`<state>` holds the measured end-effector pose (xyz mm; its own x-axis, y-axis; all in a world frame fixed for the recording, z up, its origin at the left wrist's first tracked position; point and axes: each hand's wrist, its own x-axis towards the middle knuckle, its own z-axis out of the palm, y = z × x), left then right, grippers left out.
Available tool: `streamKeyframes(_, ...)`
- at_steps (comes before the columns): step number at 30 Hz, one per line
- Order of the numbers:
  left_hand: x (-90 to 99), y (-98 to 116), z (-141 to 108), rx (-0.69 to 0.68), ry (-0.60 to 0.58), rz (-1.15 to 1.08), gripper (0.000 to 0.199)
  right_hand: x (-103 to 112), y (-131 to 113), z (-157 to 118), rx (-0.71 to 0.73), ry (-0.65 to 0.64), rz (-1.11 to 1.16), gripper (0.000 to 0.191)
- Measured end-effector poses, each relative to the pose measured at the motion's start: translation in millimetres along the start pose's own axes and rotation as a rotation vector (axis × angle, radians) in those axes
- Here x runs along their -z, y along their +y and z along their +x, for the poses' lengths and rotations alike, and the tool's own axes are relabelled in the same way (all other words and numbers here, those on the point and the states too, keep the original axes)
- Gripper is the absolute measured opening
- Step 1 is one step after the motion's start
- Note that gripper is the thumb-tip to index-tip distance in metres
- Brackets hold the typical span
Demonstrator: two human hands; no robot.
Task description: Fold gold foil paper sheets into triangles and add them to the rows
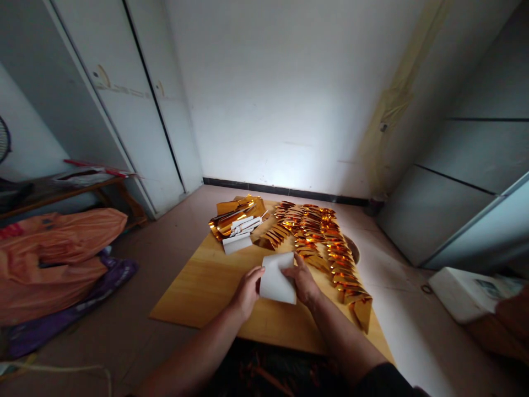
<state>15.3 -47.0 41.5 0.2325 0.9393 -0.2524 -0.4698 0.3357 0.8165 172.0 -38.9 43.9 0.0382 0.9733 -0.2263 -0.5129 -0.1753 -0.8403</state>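
Between my two hands, above the near part of the wooden board [194,292], is a sheet of white-faced paper [276,284]. My left hand [247,289] grips its left edge, thumb on top. On the opposite edge my right hand [305,281] holds it, with the thumb pressed on the white face. Beyond the hands lie rolled or folded white papers [243,227] on a pile of loose gold foil sheets [225,208]. Rows of folded gold foil pieces [336,264] stand close together along the board's right side and back.
A grey wardrobe [136,110] and a low wooden bench [119,190] stand to the left. Orange and purple sacks [61,259] lie on the left floor. A grey cabinet or fridge [446,182] and a white foam box [458,295] are at the right. The white wall [268,99] closes the back.
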Motion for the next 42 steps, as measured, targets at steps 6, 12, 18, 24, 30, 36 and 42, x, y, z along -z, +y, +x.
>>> streamKeyframes(6,7.9,10,18,-0.027,-0.028,0.203,0.062,15,4,6,-0.095,-0.073,-0.312,0.1)
streamKeyframes(12,10.5,-1,34,-0.267,0.051,0.635,0.065,18,1,4,-0.05,-0.058,-0.563,0.095)
streamKeyframes(18,7.5,-3,36,-0.375,0.051,1.289,0.041,26,-11,-18,-0.173,-0.183,-0.575,0.073)
streamKeyframes(24,0.6,-1,30,-0.3,0.009,1.593,0.034,43,-9,-42,-0.237,-0.35,-0.447,0.045)
streamKeyframes(30,1.4,1,33,-0.296,-0.029,1.629,0.033,53,-2,-51,0.277,-0.441,-1.061,0.053)
streamKeyframes(36,3.2,2,28,-0.298,-0.009,1.649,0.029,52,-4,-56,0.722,-0.417,-1.734,0.028)
streamKeyframes(42,-3.5,5,17,-0.364,0.039,1.813,0.027,56,2,-47,0.875,-0.54,-1.808,0.039)
